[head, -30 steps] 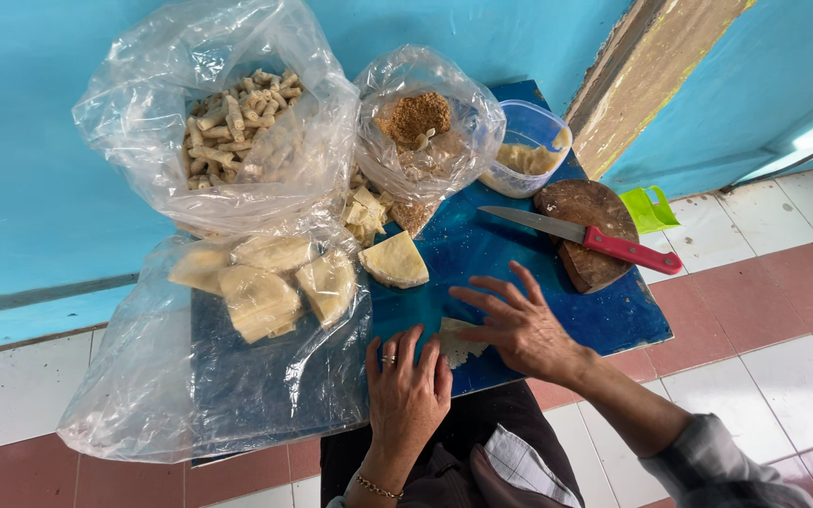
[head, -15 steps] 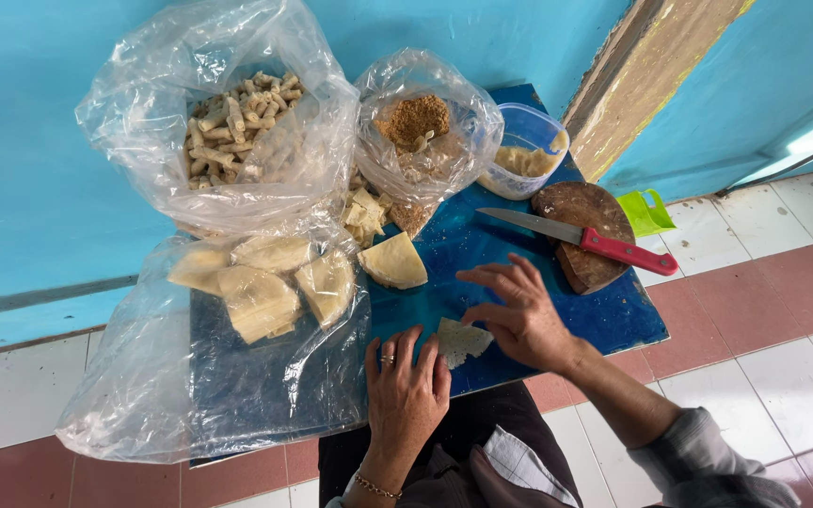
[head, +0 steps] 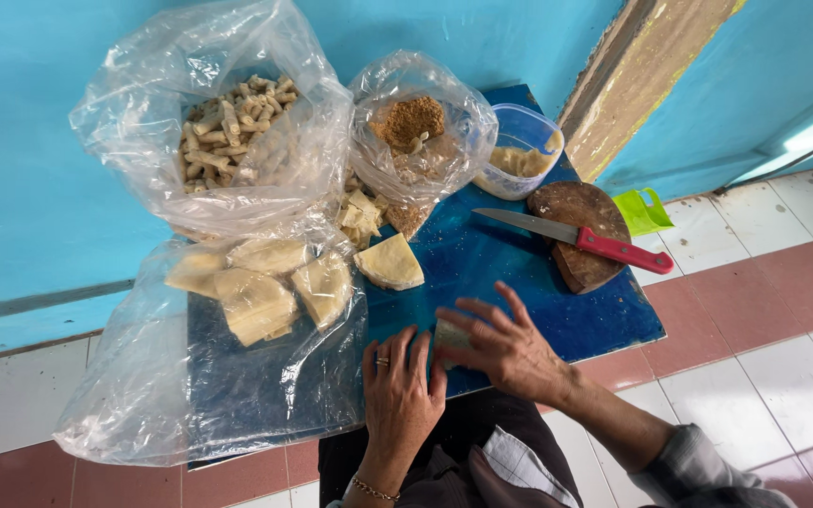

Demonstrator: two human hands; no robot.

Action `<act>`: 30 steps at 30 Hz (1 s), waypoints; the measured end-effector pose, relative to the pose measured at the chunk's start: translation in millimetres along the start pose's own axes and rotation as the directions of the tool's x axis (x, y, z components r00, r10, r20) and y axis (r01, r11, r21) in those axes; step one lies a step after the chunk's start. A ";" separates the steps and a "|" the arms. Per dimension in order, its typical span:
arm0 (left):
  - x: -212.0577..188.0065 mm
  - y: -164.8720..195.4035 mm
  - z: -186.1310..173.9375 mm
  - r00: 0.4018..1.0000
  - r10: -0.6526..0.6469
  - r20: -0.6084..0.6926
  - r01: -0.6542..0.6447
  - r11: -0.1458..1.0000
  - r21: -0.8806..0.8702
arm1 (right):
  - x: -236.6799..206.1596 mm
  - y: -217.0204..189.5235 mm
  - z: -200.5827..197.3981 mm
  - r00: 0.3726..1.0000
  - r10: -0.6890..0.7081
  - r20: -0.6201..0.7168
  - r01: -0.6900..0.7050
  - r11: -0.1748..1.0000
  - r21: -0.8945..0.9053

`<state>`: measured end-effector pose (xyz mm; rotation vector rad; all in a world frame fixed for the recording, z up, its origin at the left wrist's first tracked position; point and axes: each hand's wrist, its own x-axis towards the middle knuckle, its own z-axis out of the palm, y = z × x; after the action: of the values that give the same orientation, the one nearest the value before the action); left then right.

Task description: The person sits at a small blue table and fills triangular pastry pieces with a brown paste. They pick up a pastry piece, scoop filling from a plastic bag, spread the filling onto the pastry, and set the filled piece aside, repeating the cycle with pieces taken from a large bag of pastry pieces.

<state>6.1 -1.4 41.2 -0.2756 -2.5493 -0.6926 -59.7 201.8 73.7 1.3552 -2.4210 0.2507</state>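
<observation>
My left hand (head: pixel 397 390), with a ring and a bracelet, lies flat on the near edge of the blue table (head: pixel 519 273). My right hand (head: pixel 501 346) is curled over a small pale folded wrapper (head: pixel 449 335), and the fingers of both hands touch it. A stack of pale wedge-shaped wrappers (head: pixel 389 262) lies just beyond my hands. More wrappers (head: pixel 256 287) rest on a clear plastic bag to the left.
At the back stand a bag of rolled pieces (head: pixel 228 132), a bag of brown filling (head: pixel 411 122) and a clear tub (head: pixel 519 155). A red-handled knife (head: pixel 581 238) lies across a round wooden board (head: pixel 585 230). A green plastic piece (head: pixel 644 212) sits at the right, tiled floor around.
Both hands have drawn together near the table's front edge. My right hand has moved left and closed over the pale wrapper, which showed more fully before.
</observation>
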 end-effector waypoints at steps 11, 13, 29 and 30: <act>-2.2 -2.1 4.8 0.999 0.028 0.017 -0.027 0.999 -0.023 | -9.6 10.2 8.0 0.987 0.158 0.016 -0.159 0.986 0.057; -4.1 -3.2 6.1 0.999 0.028 0.019 -0.028 0.999 -0.021 | -13.2 10.6 2.3 0.989 0.149 0.004 -0.149 0.988 0.032; -2.8 1.8 0.1 0.999 0.022 -0.033 -0.024 0.998 -0.056 | -3.2 13.1 -1.2 0.987 0.153 0.051 -0.157 0.984 0.084; -3.3 1.5 -0.6 0.999 0.021 -0.036 -0.023 0.998 -0.052 | -4.1 11.3 2.4 0.990 0.123 0.069 -0.129 0.988 0.081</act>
<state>9.6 -0.7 40.6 -0.3061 -2.4939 -0.7508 -67.9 210.2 70.1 1.2649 -2.5804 0.3524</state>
